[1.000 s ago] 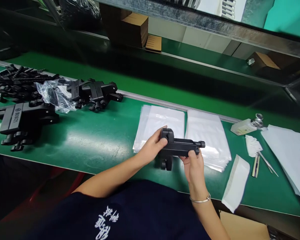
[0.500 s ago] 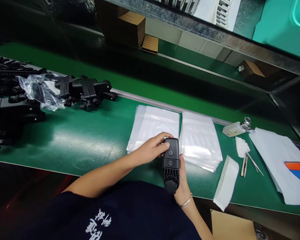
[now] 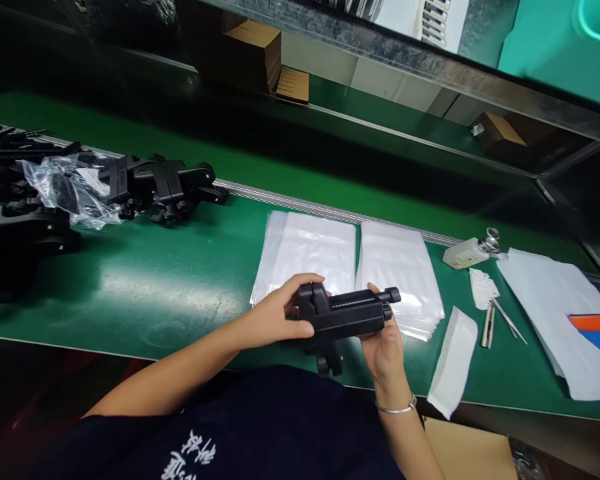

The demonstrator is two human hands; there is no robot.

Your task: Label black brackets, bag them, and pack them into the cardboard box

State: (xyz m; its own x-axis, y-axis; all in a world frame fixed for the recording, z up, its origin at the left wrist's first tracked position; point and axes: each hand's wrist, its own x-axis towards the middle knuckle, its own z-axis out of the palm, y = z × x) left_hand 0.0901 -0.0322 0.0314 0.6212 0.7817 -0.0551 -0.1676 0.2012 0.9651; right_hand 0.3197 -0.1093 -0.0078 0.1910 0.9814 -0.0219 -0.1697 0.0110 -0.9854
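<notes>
Between my two hands is a black clamp-type mount [image 3: 353,317], held sideways above the front of the green bench. A toothed strip and a knob at its right end face up, and a smaller black part hangs below it. My left hand [image 3: 285,317] is closed round its left end, thumb on the near side. My right hand [image 3: 384,343] grips the right end from below, its fingers partly hidden behind the mount. Just beyond my hands lie two stacks of clear plastic bags, a left stack [image 3: 316,253] and a right stack [image 3: 400,267].
More black mounts [image 3: 167,187] and a crumpled plastic bag [image 3: 75,187] lie at left. To the right are a pump bottle [image 3: 467,253], tweezers [image 3: 510,321], a white paper strip [image 3: 453,363] and white sheets [image 3: 555,307]. A metal shelf edge [image 3: 405,60] crosses above.
The mount has turned from upright, with its screwed face showing, to lying sideways with the toothed strip up. My left hand has shifted to its left end, my right hand to its right end.
</notes>
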